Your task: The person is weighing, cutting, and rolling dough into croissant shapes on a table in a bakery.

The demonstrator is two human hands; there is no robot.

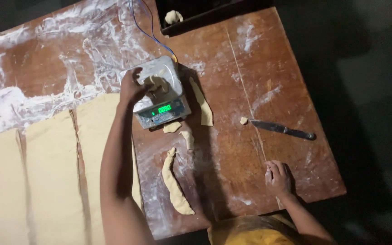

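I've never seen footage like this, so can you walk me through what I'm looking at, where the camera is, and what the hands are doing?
One picture, from a camera worn on a person's head, looking down at a floury brown wooden table. No machine: two bare hands. The left hand presses a lump of pale dough on a small silver digital scale with a green display. The right hand rests near the table edge, holding nothing that I can make out. Wide sheets of rolled dough cut into strips lie on the left, small dough scraps near the scale, and a dark-handled knife to the right.
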